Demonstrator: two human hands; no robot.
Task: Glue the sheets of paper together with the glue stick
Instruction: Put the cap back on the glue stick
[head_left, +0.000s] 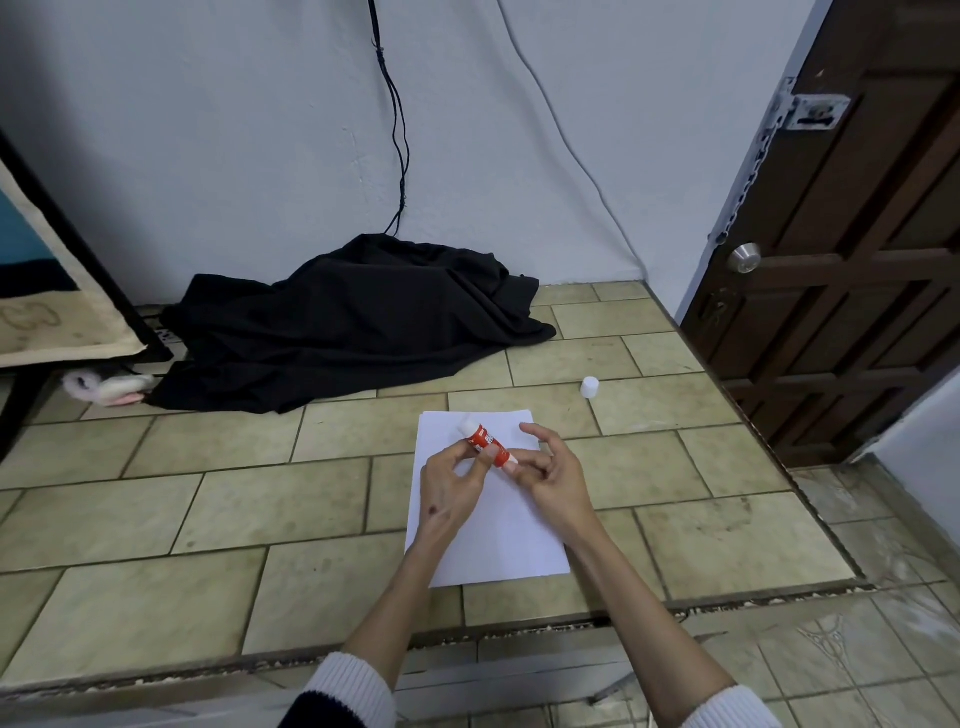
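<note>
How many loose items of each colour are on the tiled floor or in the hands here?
White: 2, the paper and the glue stick cap
Red and white: 1, the glue stick, in the grip of the left hand and right hand
Black: 1, the black cloth
Total: 4

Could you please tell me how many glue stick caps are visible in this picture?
1. The white cap stands alone on the tiled floor, beyond and right of the paper. Any others may be hidden under the black cloth.
</note>
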